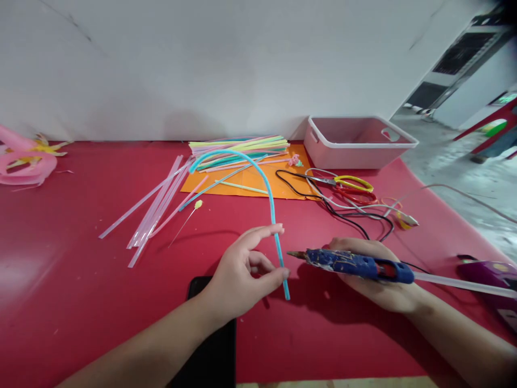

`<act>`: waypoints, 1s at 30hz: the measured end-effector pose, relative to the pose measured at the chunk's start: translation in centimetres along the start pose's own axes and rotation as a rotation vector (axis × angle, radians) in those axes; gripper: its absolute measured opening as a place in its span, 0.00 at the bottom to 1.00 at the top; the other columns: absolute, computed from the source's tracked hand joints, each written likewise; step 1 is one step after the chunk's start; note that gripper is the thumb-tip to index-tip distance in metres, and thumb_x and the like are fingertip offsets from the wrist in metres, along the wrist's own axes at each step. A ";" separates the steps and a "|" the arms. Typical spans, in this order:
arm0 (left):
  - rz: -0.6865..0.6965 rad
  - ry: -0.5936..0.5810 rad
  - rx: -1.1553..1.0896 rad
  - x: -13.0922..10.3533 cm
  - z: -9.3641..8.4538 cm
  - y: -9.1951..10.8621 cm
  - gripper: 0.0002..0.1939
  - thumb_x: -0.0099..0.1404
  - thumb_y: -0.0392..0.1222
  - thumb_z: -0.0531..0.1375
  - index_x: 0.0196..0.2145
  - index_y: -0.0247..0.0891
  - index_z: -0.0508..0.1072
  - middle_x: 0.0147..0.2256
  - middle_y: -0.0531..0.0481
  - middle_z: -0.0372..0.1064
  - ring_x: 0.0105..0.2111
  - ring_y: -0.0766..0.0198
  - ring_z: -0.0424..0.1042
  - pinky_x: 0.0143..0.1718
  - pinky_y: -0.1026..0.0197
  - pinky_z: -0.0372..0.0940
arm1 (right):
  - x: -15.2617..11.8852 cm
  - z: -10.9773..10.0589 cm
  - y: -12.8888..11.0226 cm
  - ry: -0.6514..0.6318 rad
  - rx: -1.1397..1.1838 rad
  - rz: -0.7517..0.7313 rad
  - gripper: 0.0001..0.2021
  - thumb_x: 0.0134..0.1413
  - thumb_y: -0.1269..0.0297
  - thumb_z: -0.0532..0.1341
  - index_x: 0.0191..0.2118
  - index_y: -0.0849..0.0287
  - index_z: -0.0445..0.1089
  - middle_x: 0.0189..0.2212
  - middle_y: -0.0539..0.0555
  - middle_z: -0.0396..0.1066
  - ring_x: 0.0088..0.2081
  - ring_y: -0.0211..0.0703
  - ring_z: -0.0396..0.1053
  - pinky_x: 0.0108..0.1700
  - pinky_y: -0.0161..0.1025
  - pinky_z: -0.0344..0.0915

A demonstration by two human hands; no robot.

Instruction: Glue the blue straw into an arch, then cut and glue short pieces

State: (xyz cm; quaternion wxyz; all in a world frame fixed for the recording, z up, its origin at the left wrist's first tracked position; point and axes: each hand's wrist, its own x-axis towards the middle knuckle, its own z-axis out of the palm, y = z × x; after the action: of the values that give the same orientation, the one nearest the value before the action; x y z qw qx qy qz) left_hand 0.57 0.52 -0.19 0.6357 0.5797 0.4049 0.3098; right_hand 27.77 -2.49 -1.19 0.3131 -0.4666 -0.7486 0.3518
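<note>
Between the thumb and fingers of my left hand [244, 269] is a light blue pipe cleaner [268, 188]. It rises from the hand and curves over to the left at its top; a short end sticks out below the thumb. My right hand [371, 275] is wrapped round a blue glue gun [355, 264] with a worn, glue-crusted front. A long white glue stick [464, 284] runs out of its back. The gun's nozzle points left, close to the lower part of the pipe cleaner, with a small gap showing between them.
Bundled pipe cleaners [242, 145] lie on orange paper [299, 186]; clear glue sticks [157, 205] are left of it. Scissors [353, 186] rest among tangled cables [347, 213] before a pink basket [347, 153]. A black flat object [214, 350] lies under my left forearm, a purple item [490, 280] far right.
</note>
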 end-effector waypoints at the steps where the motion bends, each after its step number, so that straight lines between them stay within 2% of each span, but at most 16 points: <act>1: 0.001 -0.004 -0.002 0.0 0.0 0.0 0.34 0.59 0.37 0.68 0.62 0.41 0.66 0.33 0.51 0.73 0.24 0.72 0.69 0.27 0.68 0.62 | 0.0 0.0 0.0 -0.010 0.005 -0.002 0.06 0.60 0.62 0.60 0.39 0.55 0.72 0.30 0.54 0.74 0.28 0.43 0.71 0.30 0.38 0.66; 9: 0.023 -0.016 -0.025 -0.1 0.0 0.0 0.35 0.58 0.38 0.69 0.62 0.43 0.67 0.51 0.41 0.72 0.27 0.73 0.71 0.29 0.68 0.68 | 0.2 0.1 -0.6 -0.061 0.045 0.029 0.04 0.58 0.64 0.60 0.35 0.55 0.72 0.30 0.54 0.74 0.29 0.44 0.71 0.30 0.39 0.65; 16: 0.046 -0.029 -0.039 -0.1 0.1 -0.1 0.34 0.58 0.40 0.70 0.61 0.45 0.67 0.63 0.39 0.62 0.28 0.75 0.72 0.29 0.69 0.69 | 0.4 0.2 -0.8 -0.094 0.054 0.054 0.03 0.56 0.64 0.61 0.34 0.55 0.72 0.28 0.53 0.74 0.27 0.43 0.71 0.29 0.38 0.65; 19: 0.040 -0.029 -0.042 -0.1 0.1 -0.1 0.34 0.59 0.40 0.70 0.61 0.44 0.66 0.59 0.40 0.67 0.27 0.75 0.72 0.29 0.69 0.68 | 0.5 0.2 -0.7 -0.120 0.041 0.042 0.03 0.57 0.64 0.60 0.34 0.55 0.71 0.28 0.52 0.73 0.27 0.42 0.70 0.29 0.37 0.65; 22: 0.030 -0.041 -0.036 -0.1 0.1 -0.3 0.36 0.59 0.42 0.70 0.63 0.44 0.64 0.42 0.46 0.76 0.27 0.72 0.72 0.29 0.69 0.68 | 0.5 0.2 -0.6 -0.118 0.032 0.015 0.04 0.57 0.64 0.60 0.34 0.57 0.70 0.27 0.52 0.73 0.26 0.40 0.69 0.29 0.36 0.64; 25: 0.025 -0.054 -0.038 -0.1 0.1 -0.3 0.37 0.60 0.42 0.70 0.64 0.42 0.63 0.29 0.53 0.73 0.25 0.70 0.71 0.29 0.69 0.66 | 0.6 0.3 -0.6 -0.109 0.018 0.021 0.03 0.55 0.66 0.61 0.34 0.58 0.71 0.27 0.54 0.73 0.26 0.41 0.68 0.28 0.37 0.63; 28: 0.023 -0.055 -0.040 -0.1 0.1 -0.3 0.37 0.60 0.41 0.70 0.64 0.42 0.63 0.28 0.54 0.72 0.24 0.71 0.70 0.27 0.69 0.66 | 0.6 0.2 -0.5 -0.102 0.033 0.015 0.03 0.53 0.66 0.62 0.34 0.58 0.71 0.27 0.54 0.73 0.26 0.41 0.68 0.27 0.37 0.62; 30: 0.028 -0.057 -0.041 -0.2 0.1 -0.2 0.37 0.59 0.41 0.70 0.64 0.42 0.64 0.34 0.51 0.75 0.25 0.71 0.71 0.28 0.69 0.66 | 0.6 0.2 -0.5 -0.098 0.049 0.014 0.03 0.53 0.66 0.62 0.34 0.59 0.71 0.26 0.53 0.73 0.25 0.40 0.68 0.27 0.36 0.62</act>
State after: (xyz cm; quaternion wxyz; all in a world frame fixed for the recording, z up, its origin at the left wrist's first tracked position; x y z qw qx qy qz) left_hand 0.56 0.30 -0.38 0.6542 0.5810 0.3718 0.3102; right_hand 27.17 -2.16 -0.86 0.2848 -0.4463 -0.7508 0.3949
